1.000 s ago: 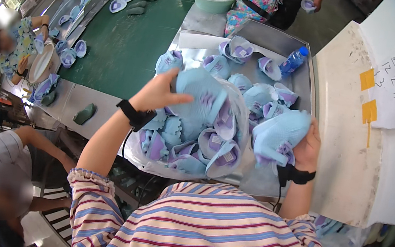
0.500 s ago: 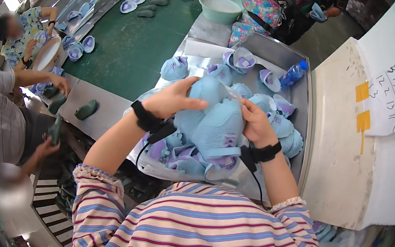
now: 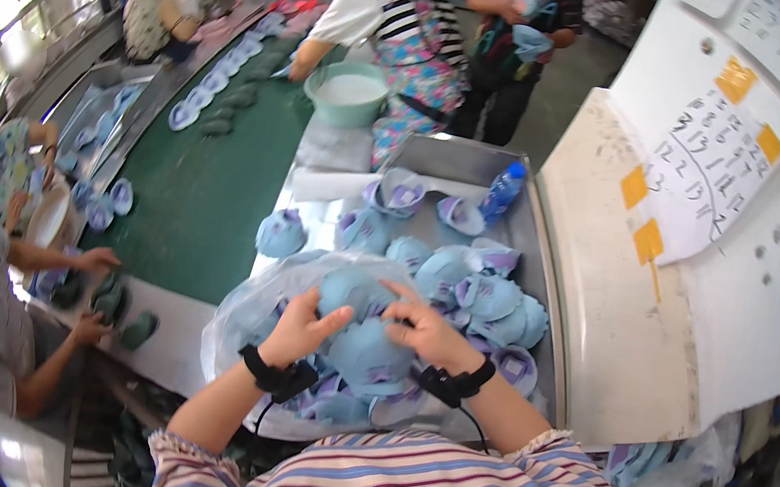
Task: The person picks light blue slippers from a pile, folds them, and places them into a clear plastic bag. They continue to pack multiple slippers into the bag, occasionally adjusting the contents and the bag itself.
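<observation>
Light blue shoe uppers with purple linings are in front of me. My left hand (image 3: 303,328) is closed on one shoe upper (image 3: 353,290), its thumb lying across the near side. Just below, another blue upper (image 3: 369,355) sits against it. On the other side, my right hand (image 3: 435,335) has its fingers spread and bent at the uppers' right edge; they are slightly blurred. Both hands are above a clear plastic bag (image 3: 234,321) holding more uppers. Whether the two uppers in front are joined is hidden.
More uppers (image 3: 492,298) lie in the metal tray (image 3: 546,266), with a blue bottle (image 3: 504,192) at its far side. A green work surface (image 3: 206,208) stretches left, and a pale green basin (image 3: 346,93) stands beyond. An upright board (image 3: 614,355) borders the right. Co-workers stand left and ahead.
My hands have lowered the blue uppers toward the bag. My right hand has loosened from its pinch, its fingers now spread. The whole view has shifted; a co-worker ahead shows more fully.
</observation>
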Available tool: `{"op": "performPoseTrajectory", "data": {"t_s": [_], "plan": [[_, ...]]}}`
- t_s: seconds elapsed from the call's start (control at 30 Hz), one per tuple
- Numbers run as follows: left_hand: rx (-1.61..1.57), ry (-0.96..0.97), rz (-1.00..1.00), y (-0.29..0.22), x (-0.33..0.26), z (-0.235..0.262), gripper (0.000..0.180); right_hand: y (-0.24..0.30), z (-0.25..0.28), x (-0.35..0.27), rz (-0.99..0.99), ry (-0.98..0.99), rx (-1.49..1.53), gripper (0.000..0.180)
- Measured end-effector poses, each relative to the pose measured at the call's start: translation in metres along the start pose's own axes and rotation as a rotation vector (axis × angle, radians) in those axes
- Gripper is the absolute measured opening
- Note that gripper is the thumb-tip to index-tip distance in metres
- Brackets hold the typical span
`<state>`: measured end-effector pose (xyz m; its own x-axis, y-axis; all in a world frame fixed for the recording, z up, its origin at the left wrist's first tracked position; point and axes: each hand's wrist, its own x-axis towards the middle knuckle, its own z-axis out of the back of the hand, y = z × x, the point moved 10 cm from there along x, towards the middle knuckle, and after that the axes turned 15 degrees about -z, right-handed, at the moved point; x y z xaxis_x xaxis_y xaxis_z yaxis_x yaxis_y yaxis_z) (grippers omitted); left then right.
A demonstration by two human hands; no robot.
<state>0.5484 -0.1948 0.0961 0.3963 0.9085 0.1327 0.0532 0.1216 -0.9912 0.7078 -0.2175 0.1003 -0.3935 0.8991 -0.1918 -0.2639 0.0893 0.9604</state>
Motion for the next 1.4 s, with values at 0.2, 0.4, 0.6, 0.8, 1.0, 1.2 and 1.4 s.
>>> {"op": "performPoseTrajectory", "data": {"t_s": [0.2,0.4,0.6,0.8,1.0,1.2,1.4], "plan": [[0.488,0.028,-0.335,-0.025,0.022,0.021,0.029,0.003,0.026,-0.023,0.055,0.262,0.558,0.014],[-0.132,0.195,-0.060,-0.003,0.001,-0.048,0.050,-0.009,0.012,-0.007,-0.029,0.121,0.485,0.007],[0.074,0.317,-0.043,-0.017,-0.005,-0.037,0.062,-0.005,0.002,-0.007,0.053,0.087,0.582,0.016],[0.017,0.255,-0.028,-0.013,-0.011,-0.041,0.070,-0.010,-0.001,-0.008,0.041,0.009,0.689,0.013],[-0.026,0.204,0.007,0.008,-0.028,-0.043,0.066,-0.009,-0.004,-0.016,0.003,-0.083,0.346,0.009],[0.008,0.097,-0.044,0.017,-0.036,-0.045,0.055,-0.016,-0.010,-0.015,-0.014,0.004,0.264,0.014],[0.075,-0.074,-0.142,-0.007,-0.030,-0.015,0.042,-0.005,-0.004,-0.024,0.092,-0.017,0.113,0.050]]}}
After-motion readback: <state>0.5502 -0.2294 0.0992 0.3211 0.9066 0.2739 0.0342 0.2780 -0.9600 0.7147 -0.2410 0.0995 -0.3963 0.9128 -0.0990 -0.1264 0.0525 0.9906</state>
